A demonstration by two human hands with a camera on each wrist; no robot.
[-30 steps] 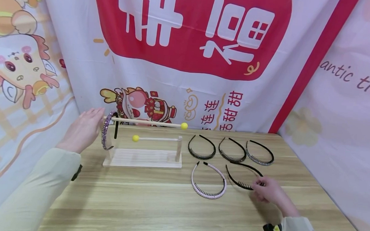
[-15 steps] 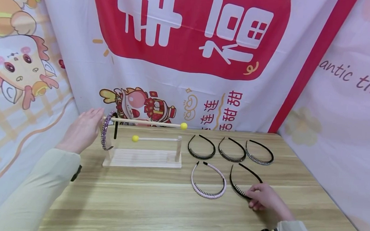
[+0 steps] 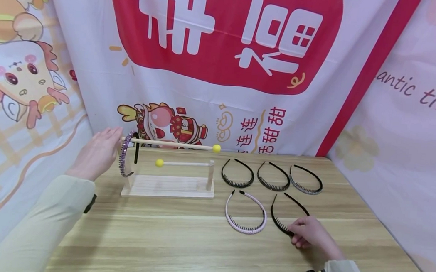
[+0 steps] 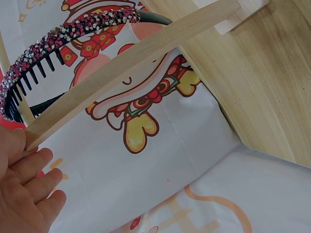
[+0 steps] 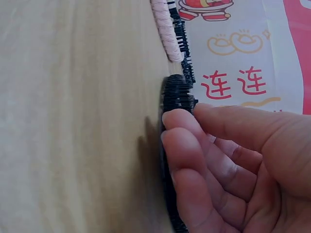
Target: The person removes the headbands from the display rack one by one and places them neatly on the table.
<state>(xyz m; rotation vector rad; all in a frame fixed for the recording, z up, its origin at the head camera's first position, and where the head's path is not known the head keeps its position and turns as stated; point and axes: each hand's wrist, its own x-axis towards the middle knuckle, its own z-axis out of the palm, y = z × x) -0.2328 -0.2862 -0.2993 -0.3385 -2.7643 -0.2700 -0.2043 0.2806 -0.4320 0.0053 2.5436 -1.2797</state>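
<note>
On the table's right side, my right hand (image 3: 311, 232) pinches the front of a black toothed headband (image 3: 279, 224) between thumb and fingers; the hand covers part of the band. The right wrist view shows the fingertips (image 5: 182, 145) on that black band (image 5: 177, 94), low over the table. My left hand (image 3: 95, 153) touches the left end of a wooden stand (image 3: 170, 187), with fairly straight fingers by the post's top. A sparkly purple headband (image 3: 124, 157) hangs on the upper rod near this hand. In the left wrist view its stones (image 4: 53, 39) and comb teeth show.
A pale pink headband (image 3: 245, 230) lies left of the black one. Three dark headbands, including a middle one (image 3: 273, 186), lie in a row behind. The stand's rods end in yellow balls (image 3: 216, 149). Printed cloth (image 3: 221, 82) hangs behind the wooden table (image 3: 181, 246).
My right hand has drawn the black headband toward the table's front, then shifted slightly left. It now lies separate from the row behind. My left hand and the stand have kept their place.
</note>
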